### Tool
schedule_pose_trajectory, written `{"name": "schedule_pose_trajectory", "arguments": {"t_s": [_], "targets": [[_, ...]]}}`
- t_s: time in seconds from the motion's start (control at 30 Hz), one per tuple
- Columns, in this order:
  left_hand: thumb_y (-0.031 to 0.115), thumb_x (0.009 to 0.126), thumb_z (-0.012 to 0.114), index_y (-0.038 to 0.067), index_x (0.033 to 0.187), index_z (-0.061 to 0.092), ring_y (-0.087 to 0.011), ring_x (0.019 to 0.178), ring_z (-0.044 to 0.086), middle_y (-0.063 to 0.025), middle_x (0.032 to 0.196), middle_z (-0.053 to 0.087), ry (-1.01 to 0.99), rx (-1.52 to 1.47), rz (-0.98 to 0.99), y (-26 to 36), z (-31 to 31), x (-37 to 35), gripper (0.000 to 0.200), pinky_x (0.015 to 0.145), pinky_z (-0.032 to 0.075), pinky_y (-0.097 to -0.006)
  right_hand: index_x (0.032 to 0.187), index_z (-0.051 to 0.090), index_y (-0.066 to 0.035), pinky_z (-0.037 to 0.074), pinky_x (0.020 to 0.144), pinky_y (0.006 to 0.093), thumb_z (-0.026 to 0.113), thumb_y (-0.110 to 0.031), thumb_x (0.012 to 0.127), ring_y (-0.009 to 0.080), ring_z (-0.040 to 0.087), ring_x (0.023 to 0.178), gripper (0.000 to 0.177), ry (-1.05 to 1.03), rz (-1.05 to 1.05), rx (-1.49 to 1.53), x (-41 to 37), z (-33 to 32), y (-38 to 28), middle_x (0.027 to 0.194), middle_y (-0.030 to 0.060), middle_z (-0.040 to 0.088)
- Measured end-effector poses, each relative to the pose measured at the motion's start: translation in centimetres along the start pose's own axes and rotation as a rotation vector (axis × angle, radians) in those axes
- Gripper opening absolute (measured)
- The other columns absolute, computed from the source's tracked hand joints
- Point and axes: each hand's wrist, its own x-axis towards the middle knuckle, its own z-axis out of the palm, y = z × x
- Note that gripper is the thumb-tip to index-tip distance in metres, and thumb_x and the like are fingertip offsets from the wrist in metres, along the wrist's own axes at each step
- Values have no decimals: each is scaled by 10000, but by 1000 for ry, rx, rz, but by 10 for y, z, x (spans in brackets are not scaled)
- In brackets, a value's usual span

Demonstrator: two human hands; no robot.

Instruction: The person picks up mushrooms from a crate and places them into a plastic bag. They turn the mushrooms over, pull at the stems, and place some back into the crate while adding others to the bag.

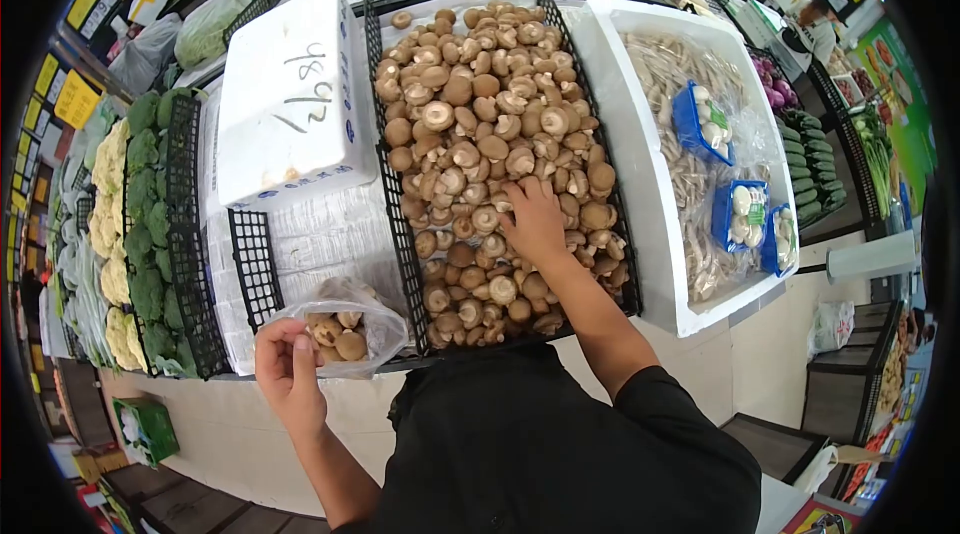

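My left hand [287,366] pinches the rim of a clear plastic bag [385,336] at the lower left. Several brown mushrooms [338,334] lie inside the bag, whose mouth faces up. My right hand [534,221] reaches into the heap of brown mushrooms [465,154] that fills a black crate [408,269] in the middle. Its fingers are bent down among the mushrooms, and the fingertips are partly hidden, so what they hold cannot be made out.
Left of the crate stands a white foam box [290,84] with handwriting. On the right, a white foam tray [640,154] holds pale mushrooms and blue packs [741,217]. Broccoli [147,234] and cauliflower [108,204] lie far left, cucumbers [808,159] far right. A person [822,32] stands at the upper right.
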Motion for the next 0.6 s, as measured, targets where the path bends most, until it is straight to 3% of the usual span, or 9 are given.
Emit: {"name": "schedule_pose_trajectory", "arguments": {"t_s": [0.13,0.23,0.3,0.37,0.4,0.47,0.6], "targets": [[4,988,566,18,1087,613,-55,742,515,-3,902,587,-9,-40,-33,-1,1,-3,110,665,438,-203,1242,619,-111,453,959,445,770,-142,851,331,502,1120,420,58,-71,79,-5,-7,-2,1102,123,522],[7,980,585,13,1108,621,-75,809,575,-16,955,627,-83,-62,-62,-3,11,-7,132,730,472,-225,1247,624,-116,489,952,419,770,-120,854,338,573,1111,418,65,-47,456,-11,-25,-21,1177,131,573],[19,971,605,13,1137,623,-86,846,600,-19,963,631,-240,-48,-111,-12,22,-6,167,764,483,-238,1244,623,-90,511,948,400,783,-94,844,341,619,1121,431,46,-67,639,-17,-47,-42,1268,147,588],[32,965,617,10,1175,616,-87,841,606,-29,957,640,-328,-97,-142,0,45,0,211,763,489,-241,1230,625,-74,516,942,399,796,-75,824,333,624,1117,441,162,-227,688,-24,-68,-69,1272,153,589],[46,970,620,2,1273,558,-99,889,610,-65,1037,645,-396,-116,-195,2,52,2,313,794,498,-262,1223,625,-66,519,939,398,803,-65,814,329,626,1115,446,222,-302,713,-28,-72,-80,1275,156,590],[79,966,644,-3,1399,457,-147,973,611,-112,1157,626,-444,-180,-141,6,70,5,478,862,504,-302,1211,615,-52,524,943,409,825,-29,766,335,634,1111,493,279,-410,837,-35,-71,-98,1267,167,602],[130,961,671,-13,1482,365,-222,1146,596,-167,1296,579,-510,-153,-39,5,80,4,621,978,486,-353,1230,588,-67,538,948,411,809,9,747,354,634,1131,537,319,-585,866,-49,-87,-132,1272,174,613]]}}
